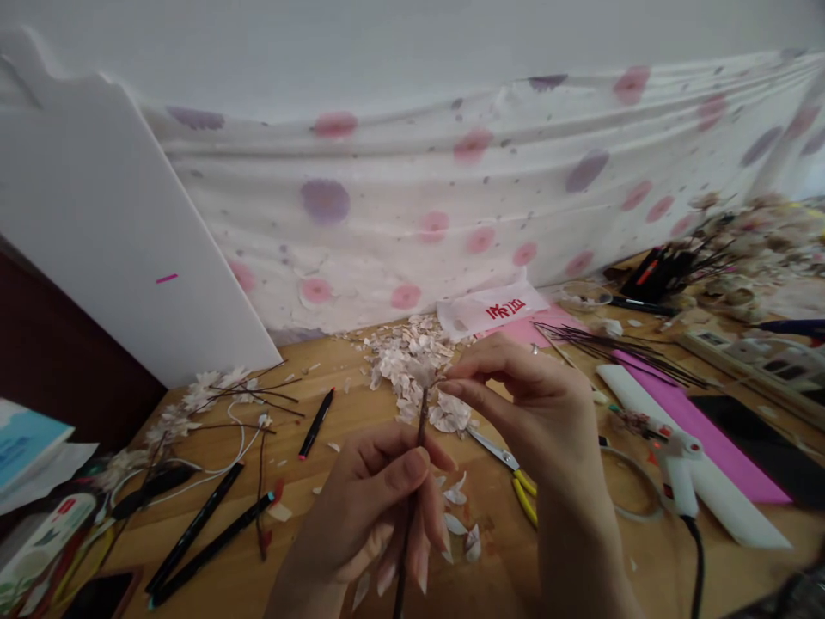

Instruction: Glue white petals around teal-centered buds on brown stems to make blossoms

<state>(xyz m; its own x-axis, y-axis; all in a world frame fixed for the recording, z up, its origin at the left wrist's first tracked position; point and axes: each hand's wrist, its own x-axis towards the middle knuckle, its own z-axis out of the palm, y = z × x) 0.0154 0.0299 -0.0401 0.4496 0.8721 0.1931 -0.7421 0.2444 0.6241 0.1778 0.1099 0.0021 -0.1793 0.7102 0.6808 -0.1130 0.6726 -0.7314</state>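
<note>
My left hand [370, 499] is closed round a thin dark brown stem [422, 421], thumb and fingers pinching it below its upper tip. The stem tilts slightly, its lower part running down out of view. At its tip, my right hand [538, 404] has thumb and forefinger pressed together on a pale petal [424, 371], which partly blends with the petals behind it. Beyond both hands lies a heap of loose whitish petals [403, 357]. A few single petals [455, 523] are scattered beneath the hands.
Scissors [525, 497] with yellow handles lie beside my right wrist. Further right are a corded white glue gun [680, 473], a glue-stick-coloured white strip [741, 511], dark stems [619, 348] and a phone [748, 438]. Markers [212, 546] and finished blossom twigs [206, 391] lie left, near a white board [122, 215].
</note>
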